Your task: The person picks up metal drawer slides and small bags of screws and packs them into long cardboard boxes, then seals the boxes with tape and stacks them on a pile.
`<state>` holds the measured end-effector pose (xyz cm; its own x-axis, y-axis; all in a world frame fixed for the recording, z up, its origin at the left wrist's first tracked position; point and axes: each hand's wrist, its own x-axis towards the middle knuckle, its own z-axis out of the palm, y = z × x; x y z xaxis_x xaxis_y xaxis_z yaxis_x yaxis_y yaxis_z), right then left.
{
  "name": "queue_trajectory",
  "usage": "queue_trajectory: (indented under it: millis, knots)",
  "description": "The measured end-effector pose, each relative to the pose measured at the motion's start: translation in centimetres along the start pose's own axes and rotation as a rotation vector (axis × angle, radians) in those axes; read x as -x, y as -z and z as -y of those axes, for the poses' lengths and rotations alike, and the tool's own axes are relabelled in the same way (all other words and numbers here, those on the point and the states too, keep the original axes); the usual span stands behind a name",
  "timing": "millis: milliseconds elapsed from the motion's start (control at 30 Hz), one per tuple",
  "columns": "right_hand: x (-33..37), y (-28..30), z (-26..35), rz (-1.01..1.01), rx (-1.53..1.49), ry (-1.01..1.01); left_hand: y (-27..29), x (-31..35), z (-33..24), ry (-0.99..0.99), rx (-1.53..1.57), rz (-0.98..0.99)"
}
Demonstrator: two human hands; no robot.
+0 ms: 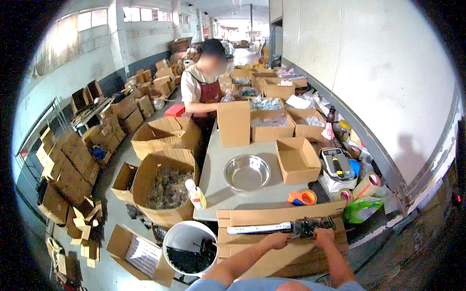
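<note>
Low in the frame, just right of centre, both of your hands sit on a flat sheet of cardboard (272, 228) that lies across the near end of the bench (218, 184). Your left hand (277, 240) is closed around one end of a bundle of dark metal parts (313, 226), and your right hand (324, 236) grips the same bundle from the right side; the two hands are near each other, not touching. Just left of the bundle, a long white strip (259, 228) lies flat on the cardboard.

Above your hands, in the middle of the frame, a steel bowl (247, 172) stands on the bench, with an open small carton (297, 159) to its right and an orange tape dispenser (302, 197) between the carton and the cardboard. A squeeze bottle (196, 194) stands at the bench's left edge.

At lower left of centre, a white bucket (187, 237) on the floor holds dark pieces, and above it is a large open box (165, 186) of loose scrap.

In the upper middle, another person in a dark red apron (209, 92) leans over cartons at the far end of the bench.
</note>
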<state>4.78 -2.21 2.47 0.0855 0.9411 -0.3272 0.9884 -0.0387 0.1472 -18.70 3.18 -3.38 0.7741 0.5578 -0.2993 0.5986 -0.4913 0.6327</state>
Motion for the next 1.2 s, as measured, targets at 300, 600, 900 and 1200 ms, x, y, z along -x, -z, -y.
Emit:
queue_trajectory:
  millis: [300, 600, 900, 1200]
  knots:
    - [2.3, 1.1, 0.9, -0.166, -0.092, -0.006, 2.0, 2.2, -2.5, 0.022, -0.147, -0.009]
    - [1.5, -1.4, 0.8, -0.143, -0.029, -0.116, 0.0, 2.6, -1.7, 0.096, -0.097, -0.117]
    - [0.4, -3.2, 0.0, -0.147, -0.053, -0.135, 1.5, 4.2, -3.4, 0.105, -0.092, -0.099]
    - [0.9, -3.8, -0.6, -0.263, -0.185, -0.079, -1.2, 2.1, -1.7, 0.051, -0.221, -0.195]
